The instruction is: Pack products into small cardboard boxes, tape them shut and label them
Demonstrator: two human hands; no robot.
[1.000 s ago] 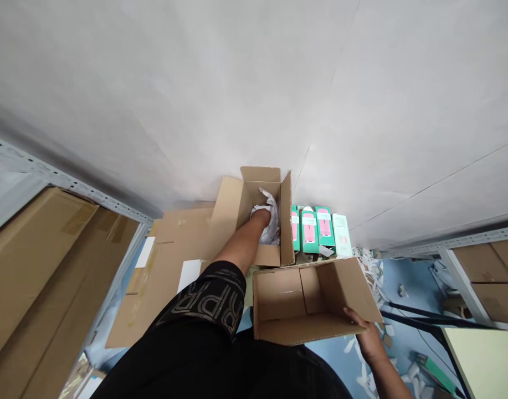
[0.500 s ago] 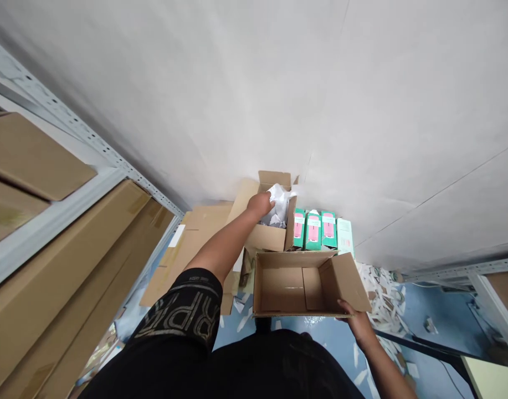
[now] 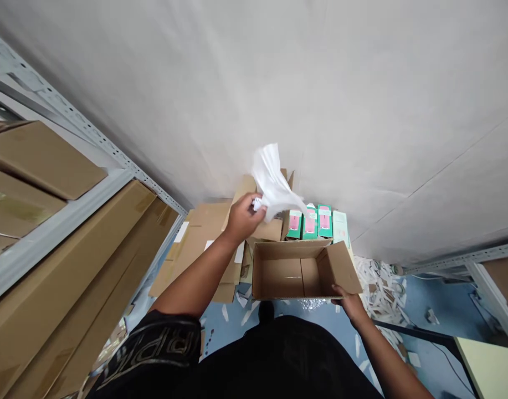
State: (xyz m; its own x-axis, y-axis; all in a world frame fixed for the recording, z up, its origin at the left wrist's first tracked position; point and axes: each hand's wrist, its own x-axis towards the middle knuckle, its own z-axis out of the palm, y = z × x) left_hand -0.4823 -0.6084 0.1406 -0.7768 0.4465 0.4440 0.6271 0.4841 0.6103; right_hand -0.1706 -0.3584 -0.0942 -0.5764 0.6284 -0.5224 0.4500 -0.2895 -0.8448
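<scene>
Pinched in my left hand (image 3: 244, 217) is a white, crumpled sheet of packing paper (image 3: 274, 185), raised in front of the wall and slightly blurred. Behind it stands an open cardboard box (image 3: 272, 230), mostly hidden by the paper. My right hand (image 3: 347, 302) grips the near right corner of a cardboard carton (image 3: 278, 275), thumb on its side and fingers underneath. This carton is open at the top, and its inside shows bare brown cardboard. Its right flap (image 3: 344, 266) is folded outward.
Several green and pink boxes (image 3: 309, 224) stand by the wall behind the carton. Flattened cardboard (image 3: 208, 219) leans at the left, beside a metal shelf (image 3: 124, 176) of brown boxes. Paper scraps (image 3: 378, 288) are heaped on the blue floor at the right.
My left hand has lifted the white paper up out of the box behind, and moved slightly left and toward me. My right hand still holds the carton.
</scene>
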